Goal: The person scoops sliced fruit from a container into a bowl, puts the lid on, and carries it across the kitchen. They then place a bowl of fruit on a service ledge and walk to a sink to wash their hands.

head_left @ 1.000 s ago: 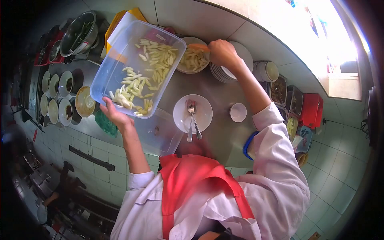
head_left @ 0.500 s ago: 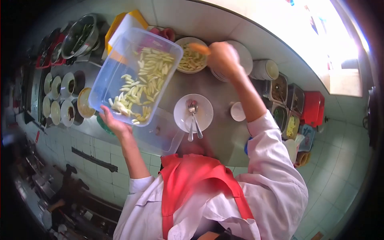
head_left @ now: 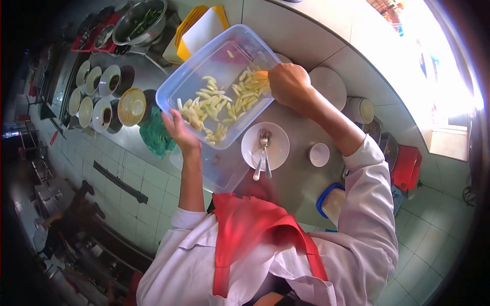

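Note:
My left hand [head_left: 181, 132] supports a clear plastic container [head_left: 206, 61] at its lower left edge, tilted above the counter. Pale yellow-white cut pieces [head_left: 206, 104] lie loosely inside it. At the container's right edge my right hand [head_left: 290, 85] is closed around an orange tool [head_left: 262, 75], its tip among the pieces; most of the tool is hidden by the fingers. Below stands a white plate [head_left: 278, 153] with a fork [head_left: 263, 140] and a spoon [head_left: 267, 166] on it. The bowl of pieces at the back is mostly hidden behind the container.
Several small bowls [head_left: 109, 80] and a yellowish dish [head_left: 131, 107] stand left, near a green plastic bag [head_left: 157, 133]. A metal bowl of greens [head_left: 140, 25] sits far left. On the right are a small white cup [head_left: 319, 154], a blue-rimmed box [head_left: 322, 201] and stacked plates [head_left: 329, 86].
My right hand has moved the orange tool from over the back bowl to the container's right edge. The container has come nearer to it and holds fewer pieces. The view has shifted.

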The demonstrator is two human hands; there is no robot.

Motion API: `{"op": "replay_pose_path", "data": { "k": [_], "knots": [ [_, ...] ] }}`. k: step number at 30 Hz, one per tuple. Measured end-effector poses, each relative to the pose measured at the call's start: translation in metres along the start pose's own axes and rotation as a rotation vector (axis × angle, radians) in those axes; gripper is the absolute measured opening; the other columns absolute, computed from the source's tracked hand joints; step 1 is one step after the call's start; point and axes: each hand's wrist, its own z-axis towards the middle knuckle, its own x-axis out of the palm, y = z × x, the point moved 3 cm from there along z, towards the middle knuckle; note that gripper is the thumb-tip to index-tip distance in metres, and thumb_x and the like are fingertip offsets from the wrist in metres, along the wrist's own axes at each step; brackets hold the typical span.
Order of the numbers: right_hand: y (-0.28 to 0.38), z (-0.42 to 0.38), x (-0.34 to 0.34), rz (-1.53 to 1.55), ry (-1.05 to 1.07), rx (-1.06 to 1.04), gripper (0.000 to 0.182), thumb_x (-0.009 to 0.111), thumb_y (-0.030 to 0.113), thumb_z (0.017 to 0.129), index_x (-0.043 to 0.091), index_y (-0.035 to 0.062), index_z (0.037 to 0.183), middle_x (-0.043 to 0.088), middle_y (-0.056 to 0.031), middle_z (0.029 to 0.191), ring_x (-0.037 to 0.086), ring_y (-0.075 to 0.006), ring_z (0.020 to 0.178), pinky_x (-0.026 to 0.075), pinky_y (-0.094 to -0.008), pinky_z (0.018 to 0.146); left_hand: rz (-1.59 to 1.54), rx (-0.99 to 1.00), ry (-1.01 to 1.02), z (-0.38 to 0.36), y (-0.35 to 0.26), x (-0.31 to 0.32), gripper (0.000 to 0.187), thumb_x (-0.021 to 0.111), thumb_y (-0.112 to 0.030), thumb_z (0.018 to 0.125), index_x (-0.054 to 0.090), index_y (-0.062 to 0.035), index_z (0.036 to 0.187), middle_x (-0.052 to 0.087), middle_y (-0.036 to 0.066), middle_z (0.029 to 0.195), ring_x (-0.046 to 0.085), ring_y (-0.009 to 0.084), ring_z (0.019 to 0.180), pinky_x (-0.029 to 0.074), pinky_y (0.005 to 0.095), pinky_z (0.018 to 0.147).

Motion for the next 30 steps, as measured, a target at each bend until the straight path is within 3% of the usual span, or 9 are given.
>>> {"op": "replay_pose_path", "data": {
  "k": [4,11,16,19,21,23,25,28,30],
  "knots": [
    [0.007,-0.011,0.002,0.201,0.142,0.024,0.015,0.054,0.004,0.068,0.067,-0.0029,0.072,0.063,-0.0242,0.073,0.064,-0.0399,0.073,0.051,-0.0460,0.065,0.073,0.024,0.011,0.001,0.014,0.003,0.052,0.047,-0.038,0.099,0.040,0.0031,0.130,0.049,0.016,0.119,0.049,0.0231,0.108,0.038,0.0354,0.097],
    [0.040,-0.022,0.020,0.396,-0.012,-0.002,0.018,0.053,0.008,0.068,0.067,-0.0034,0.070,0.063,-0.0269,0.075,0.065,-0.0390,0.076,0.052,-0.0460,0.069,0.084,-0.018,0.043,-0.004,0.001,0.022,0.053,0.046,-0.037,0.099,0.040,0.0048,0.131,0.051,0.016,0.120,0.051,0.0223,0.109,0.039,0.0346,0.096],
    [0.070,-0.010,0.015,0.260,-0.409,-0.362,0.023,0.055,0.005,0.077,0.066,0.0012,0.096,0.062,-0.0141,0.082,0.065,-0.0318,0.073,0.051,-0.0425,0.062,-0.067,-0.115,0.134,-0.007,0.001,0.031,0.053,0.046,-0.039,0.099,0.041,0.0028,0.132,0.051,0.015,0.123,0.052,0.0217,0.111,0.040,0.0343,0.096],
    [0.067,-0.027,0.003,0.215,-0.337,-0.416,0.034,0.056,0.005,0.075,0.067,0.0065,0.108,0.059,-0.0089,0.080,0.063,-0.0266,0.077,0.051,-0.0389,0.065,-0.014,-0.192,0.188,-0.004,0.005,0.024,0.074,0.046,-0.052,0.096,0.025,-0.0020,0.146,0.039,0.017,0.139,0.045,0.0281,0.123,0.041,0.0417,0.100],
    [0.056,-0.038,0.003,0.153,-0.308,-0.467,0.041,0.056,0.005,0.075,0.067,0.0099,0.114,0.058,-0.0067,0.080,0.063,-0.0236,0.077,0.051,-0.0374,0.065,0.064,-0.153,0.136,-0.001,0.003,0.022,0.074,0.047,-0.056,0.094,0.029,-0.0047,0.144,0.046,0.016,0.128,0.056,0.0265,0.103,0.049,0.0399,0.086],
    [0.046,-0.051,-0.004,0.108,-0.385,-0.606,0.019,0.054,0.012,0.088,0.066,0.0067,0.101,0.060,-0.0100,0.081,0.063,-0.0270,0.073,0.050,-0.0402,0.060,0.087,-0.209,0.115,-0.007,-0.007,0.027,0.065,0.048,-0.051,0.095,0.035,-0.0040,0.138,0.049,0.014,0.121,0.056,0.0226,0.096,0.049,0.0342,0.076],
    [0.028,-0.054,-0.028,0.043,-0.295,-0.343,0.040,0.057,0.003,0.074,0.068,0.0110,0.111,0.060,-0.0072,0.083,0.064,-0.0262,0.077,0.052,-0.0376,0.067,0.114,-0.264,0.088,-0.011,-0.012,0.028,0.056,0.048,-0.046,0.096,0.041,-0.0033,0.132,0.051,0.012,0.113,0.056,0.0186,0.088,0.049,0.0285,0.067],
    [0.000,-0.042,-0.032,-0.057,-0.305,-0.201,0.029,0.057,0.004,0.074,0.071,0.0084,0.099,0.063,-0.0119,0.079,0.065,-0.0305,0.073,0.051,-0.0406,0.066,0.182,-0.157,0.117,-0.011,-0.010,0.030,0.059,0.050,-0.049,0.094,0.042,-0.0041,0.132,0.051,0.013,0.110,0.057,0.0168,0.077,0.048,0.0266,0.057],
    [-0.008,-0.035,-0.024,-0.106,0.039,-0.074,0.014,0.060,0.006,0.071,0.070,0.0031,0.079,0.066,-0.0183,0.076,0.067,-0.0338,0.072,0.053,-0.0413,0.063,0.200,-0.076,0.091,-0.009,-0.007,0.031,0.072,0.049,-0.063,0.089,0.039,-0.0073,0.134,0.050,0.013,0.105,0.059,0.0214,0.073,0.050,0.0327,0.059]
  ]
}}
